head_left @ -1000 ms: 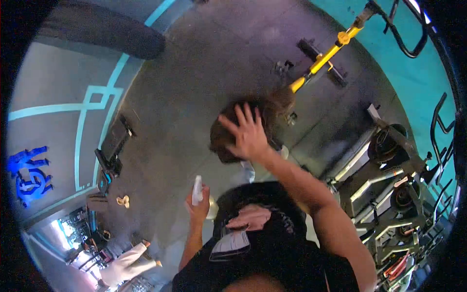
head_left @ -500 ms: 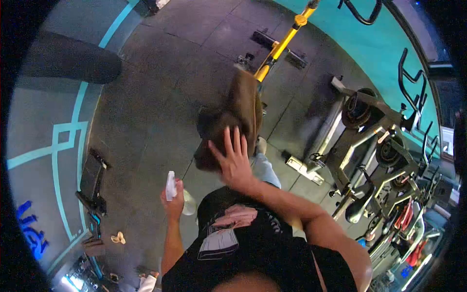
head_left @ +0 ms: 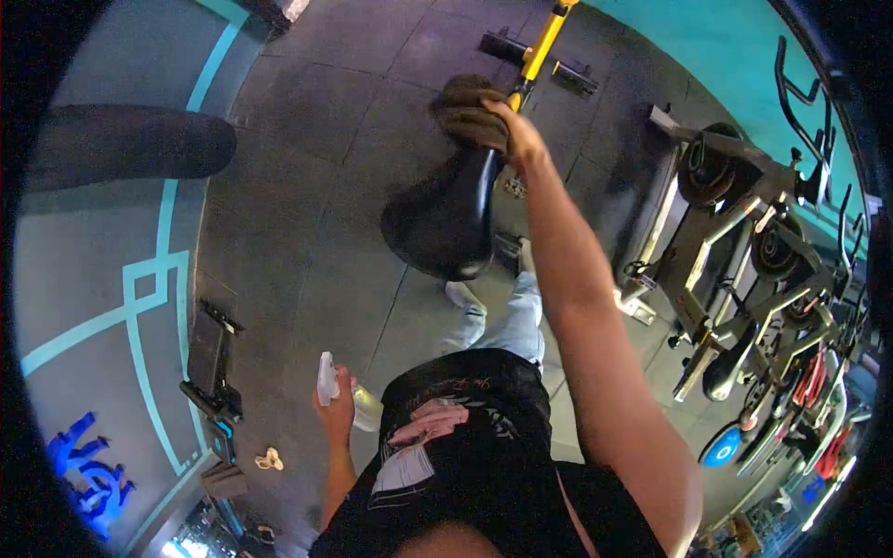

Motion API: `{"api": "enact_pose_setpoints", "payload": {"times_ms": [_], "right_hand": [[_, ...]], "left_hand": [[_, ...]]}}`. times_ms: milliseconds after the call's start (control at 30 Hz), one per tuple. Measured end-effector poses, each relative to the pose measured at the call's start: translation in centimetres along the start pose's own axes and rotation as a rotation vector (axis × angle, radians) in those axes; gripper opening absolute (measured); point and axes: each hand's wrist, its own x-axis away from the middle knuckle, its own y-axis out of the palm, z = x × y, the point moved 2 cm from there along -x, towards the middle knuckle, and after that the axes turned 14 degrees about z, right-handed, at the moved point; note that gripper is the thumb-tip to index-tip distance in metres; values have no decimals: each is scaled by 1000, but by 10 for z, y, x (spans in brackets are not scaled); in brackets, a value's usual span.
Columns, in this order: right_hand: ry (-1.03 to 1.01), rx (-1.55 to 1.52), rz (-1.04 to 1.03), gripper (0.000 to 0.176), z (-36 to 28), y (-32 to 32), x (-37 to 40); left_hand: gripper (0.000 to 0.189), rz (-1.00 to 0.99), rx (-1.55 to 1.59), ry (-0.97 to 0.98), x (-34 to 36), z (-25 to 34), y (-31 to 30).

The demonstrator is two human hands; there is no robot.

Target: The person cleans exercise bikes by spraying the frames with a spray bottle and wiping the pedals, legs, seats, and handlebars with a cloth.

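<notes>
My right hand (head_left: 512, 130) is closed around a brown cloth (head_left: 465, 104), at the narrow front end of a black bike saddle (head_left: 439, 219). The saddle's wide rear lies bare, nearer my body. Down at the left, my left hand (head_left: 337, 402) grips a spray bottle with a white trigger head (head_left: 326, 377) and a pale, see-through body (head_left: 366, 409). The bottle is held low beside my waist, apart from the saddle. Beyond the cloth runs the bike's yellow frame (head_left: 547, 45).
Several exercise bikes (head_left: 744, 251) stand along the right side by a teal wall. A dark padded cylinder (head_left: 139, 144) juts from the left. A black bench-like frame (head_left: 214, 363) and a small beige item (head_left: 270, 458) are on the floor at left.
My right hand has moved forward with the cloth, from the saddle's rear to its nose, baring the black seat. The spray bottle has stayed in my left hand, slightly lower.
</notes>
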Motion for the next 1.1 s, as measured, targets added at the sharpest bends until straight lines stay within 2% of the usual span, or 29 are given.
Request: {"api": "enact_pose_setpoints", "payload": {"times_ms": [67, 100, 133, 167, 200, 233, 267, 300, 333, 367, 400, 467, 533, 600, 633, 667, 700, 733, 767, 800, 867, 933, 967, 1000, 1033, 1100], "right_hand": [[20, -341, 129, 51, 46, -6, 1], [82, -291, 268, 57, 57, -9, 19], [42, -615, 104, 35, 89, -12, 10], [118, -535, 178, 30, 107, -23, 19], [111, -477, 245, 26, 100, -18, 52], [-272, 239, 166, 22, 110, -43, 71], [-1, -69, 249, 33, 103, -32, 103], [-301, 54, 277, 43, 152, -53, 87], [-214, -7, 223, 31, 149, -55, 117], [-338, 174, 106, 37, 125, -52, 148], [-340, 255, 15, 38, 131, -55, 158], [-486, 302, -18, 48, 123, -40, 167], [-678, 273, 85, 68, 84, -13, 147], [-757, 314, 197, 82, 68, 5, 94], [-587, 46, 143, 77, 67, 9, 59], [-408, -219, 86, 72, 68, 10, 35], [-177, -364, -39, 66, 60, 6, 35], [53, -504, -162, 60, 53, 2, 39], [93, -568, -89, 53, 68, 3, 31], [110, -420, -63, 50, 75, -2, 31], [23, -302, -91, 48, 98, -12, 41], [-216, -40, -88, 45, 108, -37, 80], [-370, 32, -3, 45, 150, -54, 74], [-253, 163, -1, 42, 135, -64, 116], [-188, 180, 33, 43, 115, -67, 151], [-53, 129, 106, 46, 120, -81, 196]], "left_hand": [[36, -12, -104, 34, -8, -13, -3], [36, -9, -107, 39, -10, -11, -4], [38, -1, -116, -1, -9, -10, -10], [40, 7, -123, -36, -10, -9, -11], [40, 6, -133, -31, -10, -9, -13], [40, 55, -84, 3, -8, -9, -17], [41, 105, -31, 37, -6, -8, -19], [41, 103, -35, 42, -4, -7, -21], [41, 78, -112, -30, -2, -7, -22], [41, 52, -187, -101, -1, -8, -25], [41, 53, -188, -92, -2, -15, -28], [43, -5, -308, -33, -6, -42, -32], [45, -9, -365, -40, -9, -46, -27], [44, 24, -284, 132, -1, -32, -20], [44, 26, -285, 142, 2, -16, -15], [44, 48, -319, 249, 6, 9, -11], [43, 68, -356, 352, 10, 25, -9], [43, 65, -365, 361, 11, 28, -6], [43, 34, -232, 227, 11, 28, -4], [43, 4, -94, 95, 9, 27, 0], [42, -10, -117, 116, 4, 24, -1], [41, -8, -129, 127, 2, 23, -4], [41, -35, -128, 124, 2, 22, -4], [41, -62, -129, 116, 2, 18, -7], [41, -42, -107, 122, -1, 14, -5], [42, 34, -45, 109, 11, -11, -8]]}}
